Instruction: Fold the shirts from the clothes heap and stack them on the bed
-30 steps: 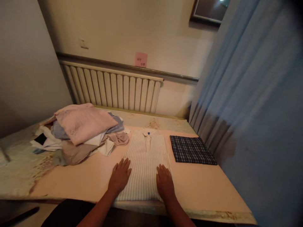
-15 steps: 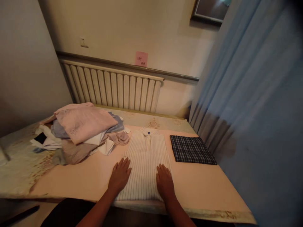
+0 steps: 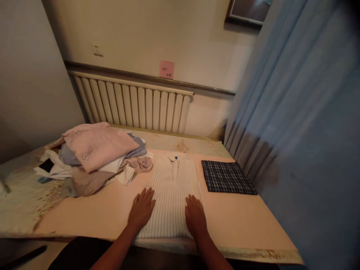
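A white shirt with thin dark stripes (image 3: 172, 198) lies face up before me, its collar at the far end and its sides folded in to a long narrow shape. My left hand (image 3: 142, 206) rests flat on its left edge, fingers stretched away from me. On the right edge lies my right hand (image 3: 195, 214), also flat with the fingers out. Neither hand grips the cloth. To the right is a dark plaid folded cloth (image 3: 228, 177), apart from the shirt.
A loose heap of clothes, topped by a pink garment (image 3: 102, 144), sits at the left. Beneath everything is a peach sheet (image 3: 239, 221) over a patterned cover. A radiator (image 3: 135, 103) stands behind, and a blue curtain (image 3: 295, 150) hangs along the right side.
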The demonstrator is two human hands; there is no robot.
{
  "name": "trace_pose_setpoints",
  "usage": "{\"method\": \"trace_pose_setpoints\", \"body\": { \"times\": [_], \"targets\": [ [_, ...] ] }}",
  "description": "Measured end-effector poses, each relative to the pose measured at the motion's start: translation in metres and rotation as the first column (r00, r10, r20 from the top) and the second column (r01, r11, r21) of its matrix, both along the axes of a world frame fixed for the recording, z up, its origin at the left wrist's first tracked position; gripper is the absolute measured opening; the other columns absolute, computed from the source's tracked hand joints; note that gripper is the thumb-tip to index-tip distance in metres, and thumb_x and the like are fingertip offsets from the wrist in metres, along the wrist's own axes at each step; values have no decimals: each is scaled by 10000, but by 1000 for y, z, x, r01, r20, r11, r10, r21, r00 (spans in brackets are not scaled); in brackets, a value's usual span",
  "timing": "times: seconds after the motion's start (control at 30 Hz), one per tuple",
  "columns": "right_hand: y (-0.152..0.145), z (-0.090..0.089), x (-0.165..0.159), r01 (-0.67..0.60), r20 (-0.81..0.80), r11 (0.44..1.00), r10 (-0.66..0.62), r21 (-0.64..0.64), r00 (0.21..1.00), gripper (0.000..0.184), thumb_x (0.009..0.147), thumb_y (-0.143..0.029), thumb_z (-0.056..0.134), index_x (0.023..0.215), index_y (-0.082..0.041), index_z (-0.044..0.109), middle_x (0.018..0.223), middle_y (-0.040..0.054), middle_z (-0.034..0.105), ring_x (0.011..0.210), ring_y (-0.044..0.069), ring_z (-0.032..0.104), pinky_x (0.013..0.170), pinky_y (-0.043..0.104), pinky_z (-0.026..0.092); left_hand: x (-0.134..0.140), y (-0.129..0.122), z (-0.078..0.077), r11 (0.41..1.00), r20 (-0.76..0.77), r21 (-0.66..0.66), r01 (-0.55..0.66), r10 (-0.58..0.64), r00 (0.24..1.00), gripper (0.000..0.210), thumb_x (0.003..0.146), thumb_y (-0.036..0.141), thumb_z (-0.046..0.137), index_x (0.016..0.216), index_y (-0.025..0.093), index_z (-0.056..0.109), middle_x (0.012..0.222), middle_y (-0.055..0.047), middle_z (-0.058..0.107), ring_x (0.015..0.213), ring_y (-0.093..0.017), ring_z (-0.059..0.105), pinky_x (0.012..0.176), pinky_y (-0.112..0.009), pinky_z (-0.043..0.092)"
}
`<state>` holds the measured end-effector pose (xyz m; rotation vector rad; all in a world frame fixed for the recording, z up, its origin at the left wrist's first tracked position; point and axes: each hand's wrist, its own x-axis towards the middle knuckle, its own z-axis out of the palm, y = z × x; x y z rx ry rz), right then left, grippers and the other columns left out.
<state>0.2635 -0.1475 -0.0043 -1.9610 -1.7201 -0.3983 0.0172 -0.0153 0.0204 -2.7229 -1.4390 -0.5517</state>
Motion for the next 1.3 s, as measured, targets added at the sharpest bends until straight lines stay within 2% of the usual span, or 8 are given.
{"method": "trace_pose_setpoints", "body": {
  "times": [0.37, 0.67, 0.83, 1.0, 1.3],
  "targets": [
    [0, 5, -4, 32, -61, 999, -34, -30, 998, 400, 939, -158, 376, 1275, -145, 591, 1383, 101, 547, 1360, 223, 405, 1151, 425, 280, 0, 3, -5, 1000, 19, 5, 6, -6, 1000, 480, 952, 390, 348, 1365, 209, 513, 1460, -65, 486, 1390, -274, 363, 1114, -500, 285],
    [-1, 5, -2, 6, 18, 1000, -6, -11, 1000, 410, 930, -137, 364, 1276, -133, 582, 1372, 128, 551, 1350, 240, 418, 1125, 456, 315, 0, 2, -3, 1000, 16, -2, -1, 1, 1000, 479, 952, 388, 342, 1368, 220, 510, 1467, -58, 479, 1400, -264, 348, 1124, -487, 267],
    [-1, 2, -2, 7, -9, 999, -6, 42, 1000, 400, 931, -148, 368, 1257, -143, 600, 1356, 121, 568, 1344, 236, 428, 1126, 457, 318, 0, 2, -3, 1000, 24, -11, -2, 2, 1000, 478, 952, 387, 342, 1369, 222, 509, 1473, -60, 470, 1401, -263, 346, 1121, -489, 274],
    [0, 3, -1, -2, -1, 1000, 2, -1, 1000, 408, 930, -149, 372, 1280, -133, 582, 1377, 126, 548, 1351, 240, 418, 1130, 456, 313, 0, 2, -4, 1000, 30, 13, 8, -8, 1000, 477, 954, 388, 347, 1366, 215, 513, 1459, -66, 486, 1390, -273, 364, 1114, -498, 291],
    [0, 3, -1, -3, -4, 1000, 3, -5, 1000, 409, 927, -152, 372, 1276, -142, 586, 1375, 127, 549, 1343, 247, 428, 1119, 467, 329, 0, 2, -2, 1000, 25, 1, 4, -4, 1000, 473, 953, 382, 350, 1364, 214, 514, 1464, -63, 480, 1392, -277, 359, 1114, -503, 291]
  ]
}}
